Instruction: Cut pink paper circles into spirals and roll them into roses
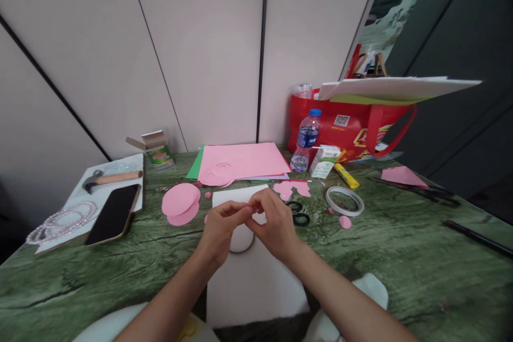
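Note:
Above a white sheet of paper (256, 288), my left hand (224, 224) and my right hand (274, 222) meet fingertip to fingertip, both pinched closed. A small pinkish bit shows between the fingertips, too little of it visible to name. Below the hands lies a white disc (241, 239) with a dark edge, partly hidden by them. Black-handled scissors (300, 219) lie just beyond my right hand. Pink paper circles (180, 200) are stacked to the left, and scalloped pink paper cut-outs (292, 189) lie behind the scissors.
Pink sheets (244, 157) lie at the back. A water bottle (306, 141), milk carton (324, 161), glue stick (347, 175) and tape roll (344, 201) stand or lie right, before a red bag (332, 123). On the left are a phone (114, 214), hammer (116, 177) and beads (68, 219).

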A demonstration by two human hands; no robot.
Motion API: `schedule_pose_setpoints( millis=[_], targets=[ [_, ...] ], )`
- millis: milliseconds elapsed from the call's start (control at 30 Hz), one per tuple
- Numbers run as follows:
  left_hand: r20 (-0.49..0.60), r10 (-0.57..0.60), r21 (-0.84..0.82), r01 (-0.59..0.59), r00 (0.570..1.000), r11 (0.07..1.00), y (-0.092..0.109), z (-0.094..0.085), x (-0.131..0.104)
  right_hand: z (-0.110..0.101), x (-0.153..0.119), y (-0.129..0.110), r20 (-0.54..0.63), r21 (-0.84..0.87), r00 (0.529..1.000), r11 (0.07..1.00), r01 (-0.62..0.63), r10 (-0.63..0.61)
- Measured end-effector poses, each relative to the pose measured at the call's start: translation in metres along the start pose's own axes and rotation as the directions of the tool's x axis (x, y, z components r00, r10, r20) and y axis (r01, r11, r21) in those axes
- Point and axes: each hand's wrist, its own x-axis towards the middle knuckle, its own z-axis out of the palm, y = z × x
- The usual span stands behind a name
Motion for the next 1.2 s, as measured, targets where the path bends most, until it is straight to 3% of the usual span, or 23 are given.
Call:
schedule_pose_setpoints(
  millis=[367, 500, 600, 733, 867, 1200],
  targets=[
    [-0.028, 0.124, 0.079, -0.121, 0.992, 0.989, -0.006, -0.011, 0.009, 0.002, 0.000, 0.017, 0.048, 0.245, 0.995, 0.967, 0.073, -0.087],
    [-0.075, 0.101, 0.067, -0.096, 0.992, 0.993, -0.006, -0.010, 0.010, 0.001, 0.002, 0.015, 0.057, 0.341, 0.997, 0.940, 0.021, -0.043],
    [-0.097, 0.163, 0.150, -0.147, 0.982, 0.978, -0.004, -0.009, 0.010, -0.001, 0.004, 0.011, 0.066, 0.426, 0.998, 0.904, -0.042, 0.015],
    [-0.058, 0.350, 0.367, -0.306, 0.935, 0.878, -0.002, -0.009, 0.008, -0.004, 0.007, 0.010, 0.116, 0.486, 0.991, 0.866, -0.119, 0.071],
    [0.012, 0.456, 0.527, -0.393, 0.890, 0.754, 0.000, -0.010, 0.007, -0.009, 0.009, 0.014, 0.199, 0.497, 0.970, 0.839, -0.222, 0.139],
    [0.063, 0.507, 0.686, -0.406, 0.860, 0.604, -0.001, -0.013, 0.008, -0.010, 0.010, 0.020, 0.358, 0.566, 0.888, 0.689, -0.453, 0.290]
  ],
)
